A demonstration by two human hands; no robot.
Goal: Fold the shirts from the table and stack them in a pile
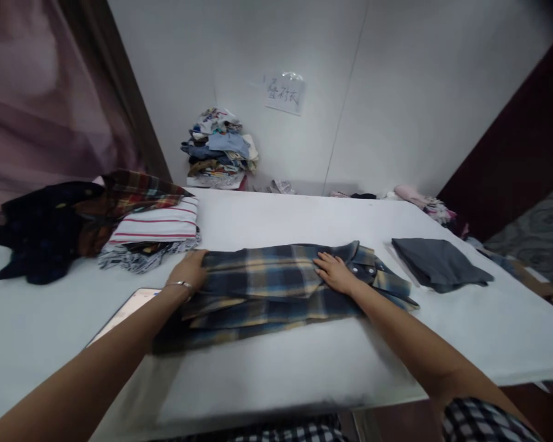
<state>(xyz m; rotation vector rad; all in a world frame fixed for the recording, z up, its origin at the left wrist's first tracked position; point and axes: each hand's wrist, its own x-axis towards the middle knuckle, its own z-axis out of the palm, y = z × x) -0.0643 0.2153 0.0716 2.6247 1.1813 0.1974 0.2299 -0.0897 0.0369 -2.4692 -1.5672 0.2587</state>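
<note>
A blue, black and yellow plaid shirt [271, 270] lies folded lengthwise on the white table, its collar end with white buttons to the right. At the left end of the shirt, my left hand [188, 271] is closed on the edge of the cloth; its fingertips are partly hidden. My right hand [335, 272] rests flat on the shirt near the collar, fingers stretched out and slightly apart. Partly behind my left forearm lies a phone [126, 310] with a lit screen.
To the left sit a folded red-striped white garment [159, 221] and dark clothes [41, 230]. A tall clothes pile [221, 147] stands against the wall below a paper sign [284, 94]. A folded dark grey garment [440, 261] lies at right on the table [276, 215].
</note>
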